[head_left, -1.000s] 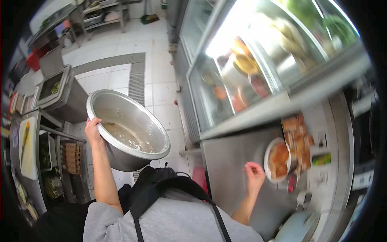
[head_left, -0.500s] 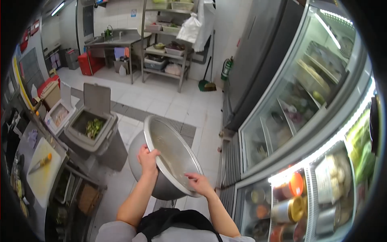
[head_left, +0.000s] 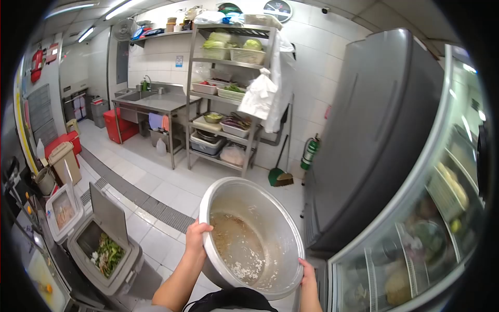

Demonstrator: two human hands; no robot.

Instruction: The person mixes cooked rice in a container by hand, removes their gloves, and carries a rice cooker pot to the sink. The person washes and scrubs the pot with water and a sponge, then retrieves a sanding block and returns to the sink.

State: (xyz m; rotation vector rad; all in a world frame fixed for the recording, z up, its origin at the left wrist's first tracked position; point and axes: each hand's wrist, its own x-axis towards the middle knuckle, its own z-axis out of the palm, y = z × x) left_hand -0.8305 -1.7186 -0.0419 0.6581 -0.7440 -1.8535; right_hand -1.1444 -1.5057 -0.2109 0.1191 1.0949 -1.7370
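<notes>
I hold a metal pot [head_left: 273,223] in front of me, above the floor [head_left: 169,249].
My left hand [head_left: 195,236] is clamped on its rim [head_left: 204,209], my right hand [head_left: 307,273] on the opposite side; white bits [head_left: 244,270] lie inside.

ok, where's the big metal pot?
Head view, lower middle: the metal pot is held at its rim between the left hand and the right hand, to the right of the open grey bin.

Two bare hands [head_left: 196,236] [head_left: 307,271], one round silver metal pot [head_left: 280,234]; beyond it, one grey metal rack [head_left: 234,63], one green cylindrical fire extinguisher [head_left: 310,152].
</notes>
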